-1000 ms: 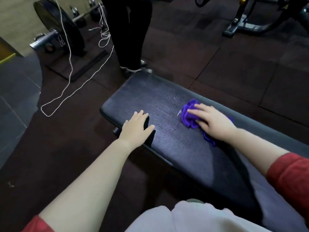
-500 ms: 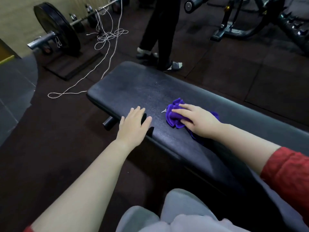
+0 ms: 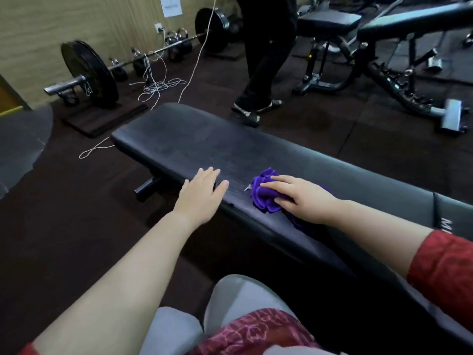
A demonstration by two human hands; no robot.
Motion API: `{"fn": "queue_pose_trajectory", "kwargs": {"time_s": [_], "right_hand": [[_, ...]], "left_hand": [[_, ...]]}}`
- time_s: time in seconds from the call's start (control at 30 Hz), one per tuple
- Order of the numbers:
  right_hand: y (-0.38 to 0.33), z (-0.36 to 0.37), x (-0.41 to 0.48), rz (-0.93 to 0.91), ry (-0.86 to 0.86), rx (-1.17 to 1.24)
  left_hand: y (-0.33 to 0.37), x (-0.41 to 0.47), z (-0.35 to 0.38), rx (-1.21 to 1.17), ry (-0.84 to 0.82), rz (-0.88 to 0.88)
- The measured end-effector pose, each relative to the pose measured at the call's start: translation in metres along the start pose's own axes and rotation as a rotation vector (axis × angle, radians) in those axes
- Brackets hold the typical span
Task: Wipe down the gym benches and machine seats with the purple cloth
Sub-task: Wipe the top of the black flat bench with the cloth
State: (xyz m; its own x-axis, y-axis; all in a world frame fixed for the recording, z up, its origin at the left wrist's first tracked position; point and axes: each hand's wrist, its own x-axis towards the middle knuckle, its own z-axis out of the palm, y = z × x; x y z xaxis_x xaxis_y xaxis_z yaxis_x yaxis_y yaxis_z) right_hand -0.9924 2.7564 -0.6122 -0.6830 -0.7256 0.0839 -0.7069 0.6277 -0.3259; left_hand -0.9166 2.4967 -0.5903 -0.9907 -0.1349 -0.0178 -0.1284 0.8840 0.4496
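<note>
Head view takes in two benches: one long flat bench point(image 3: 204, 144) with black padding running from the middle of the frame down to the lower right, and one adjustable bench point(image 3: 399, 24) on a metal frame at the upper right, well apart from the first. One barbell point(image 3: 143, 56) lies along the wood-panelled wall at the upper left, with two black plates visible on it, and several kettlebells stand behind the bar; their exact number cannot be told. One white cord point(image 3: 163, 85) lies in loose loops on the dark floor between the barbell and the flat bench. One other person's legs point(image 3: 263, 60) in dark trousers stand just beyond the far edge of the flat bench. Two hands rest on the flat bench's near side. The left hand point(image 3: 202, 196) lies flat and open on the padding at its near edge, fingers together and thumb spread to the side, holding nothing. The right hand point(image 3: 304, 198) presses down on one purple cloth point(image 3: 265, 198), fingers extended over it rather than curled into a fist, so the cloth is pinned between palm and padding. That cloth is bunched into ruffled folds, bright violet, with most of it showing ahead of the fingers and a darker part trailing under the wrist. The padding around it looks dull and streaked.
</note>
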Motion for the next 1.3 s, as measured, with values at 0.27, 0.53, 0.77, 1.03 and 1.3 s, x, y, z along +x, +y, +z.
{"fn": "queue_pose_trajectory", "kwargs": {"time_s": [0.27,0.53,0.77,1.03,1.3], "right_hand": [[0.033,-0.010,-0.122,0.197,0.103,-0.036],[0.015,-0.005,-0.099,0.188,0.191,-0.109],[0.019,-0.004,-0.055,0.247,0.204,-0.047],[0.084,-0.027,-0.060,0.723,0.283,-0.135],[0.018,-0.002,-0.108,0.575,0.294,-0.069]], "left_hand": [[0.046,-0.037,0.038,0.237,-0.180,0.062],[0.053,-0.045,0.048,0.328,-0.210,-0.053],[0.048,-0.046,0.053,0.231,-0.185,-0.058],[0.041,-0.043,0.059,0.188,-0.144,-0.027],[0.039,-0.047,0.065,0.187,-0.077,-0.012]]}}
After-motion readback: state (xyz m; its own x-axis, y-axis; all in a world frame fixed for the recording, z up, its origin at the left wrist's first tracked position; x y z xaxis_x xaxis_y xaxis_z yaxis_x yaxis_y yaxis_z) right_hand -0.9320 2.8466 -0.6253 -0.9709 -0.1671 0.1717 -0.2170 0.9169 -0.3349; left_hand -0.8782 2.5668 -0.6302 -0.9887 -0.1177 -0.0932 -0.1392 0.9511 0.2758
